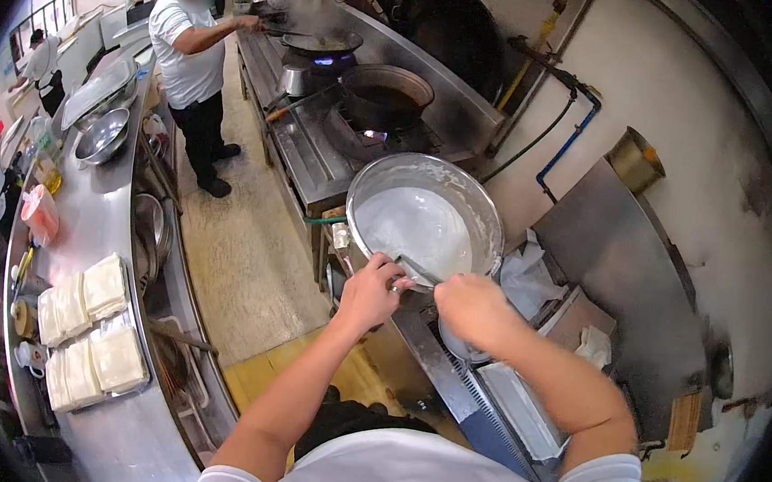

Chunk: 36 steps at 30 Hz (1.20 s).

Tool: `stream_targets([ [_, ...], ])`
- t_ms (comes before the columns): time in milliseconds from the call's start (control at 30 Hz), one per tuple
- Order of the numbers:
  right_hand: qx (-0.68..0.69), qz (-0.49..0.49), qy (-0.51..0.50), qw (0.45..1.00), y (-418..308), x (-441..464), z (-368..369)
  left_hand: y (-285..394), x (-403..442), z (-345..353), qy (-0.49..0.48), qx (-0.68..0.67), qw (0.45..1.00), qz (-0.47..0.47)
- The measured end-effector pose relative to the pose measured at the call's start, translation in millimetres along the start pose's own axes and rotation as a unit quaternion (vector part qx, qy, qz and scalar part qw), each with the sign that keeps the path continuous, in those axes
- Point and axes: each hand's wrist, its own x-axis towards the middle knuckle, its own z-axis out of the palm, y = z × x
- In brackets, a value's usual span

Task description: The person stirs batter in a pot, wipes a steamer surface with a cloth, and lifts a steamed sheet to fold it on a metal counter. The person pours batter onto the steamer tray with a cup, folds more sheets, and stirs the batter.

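Fingers of the right hand are curled into a fist, looks like it's wrapped around the end of a flat grey tool that pokes out to the left at the near rim of a big metal pot. Left hand is just beside it, fingers bent and bunched at that same rim, next to the tool's far end. Honestly can't tell if they're pinching the tool, gripping the rim or only touching. Pot's right beyond both hands, with a smooth white mixture inside, so the fingers are at its near edge. Past it there's a dark pan on the stove.
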Motion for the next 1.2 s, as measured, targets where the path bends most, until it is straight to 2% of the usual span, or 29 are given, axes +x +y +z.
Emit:
stream_targets([
  [167, -0.043, 0.128, 0.058, 0.989, 2.2, 8.1, 77.5, 2.5, -2.1, -2.3, 0.002, 0.006, 1.0, 0.005],
  [267, -0.05, 0.076, 0.05, 0.995, 49.3, 4.3, 101.7, 5.2, -2.4, -2.9, -0.002, 0.013, 1.0, 0.003],
  [367, 0.042, 0.079, -0.111, 0.99, 83.1, 11.7, 58.9, 4.3, -3.7, -2.7, 0.001, 0.017, 1.0, -0.001],
  [467, 0.056, 0.12, -0.347, 0.929, 93.0, 25.7, -16.7, 5.6, -3.1, -1.0, -0.001, 0.028, 1.0, -0.007],
  [500, 0.083, 0.066, -0.382, 0.918, 104.7, 31.7, -22.4, 5.6, -3.2, -1.6, -0.003, 0.033, 0.999, -0.008],
  [567, 0.258, 0.16, -0.323, 0.896, 111.3, 29.3, -25.1, 6.4, -3.5, -0.6, -0.002, 0.037, 0.999, -0.009],
  [667, 0.333, 0.142, -0.324, 0.874, 106.1, 28.2, -13.9, 6.7, -3.0, -1.8, 0.0, 0.034, 0.999, -0.012],
  [800, 0.492, 0.21, -0.217, 0.817, 82.8, 14.5, 22.2, 9.5, -4.0, -2.2, -0.002, 0.033, 0.999, -0.013],
  [900, 0.608, 0.214, -0.148, 0.75, 75.8, 5.6, 54.1, 6.6, -3.1, 0.2, 0.005, 0.039, 0.999, -0.004],
  [1033, 0.707, 0.264, -0.056, 0.654, 56.7, -16.3, 70.4, 2.4, -1.0, 2.9, 0.001, 0.032, 0.999, 0.008],
  [1200, 0.728, 0.246, 0.018, 0.64, 40.0, -48.5, 81.9, 3.0, 0.3, 2.5, -0.01, 0.035, 0.999, 0.005],
])
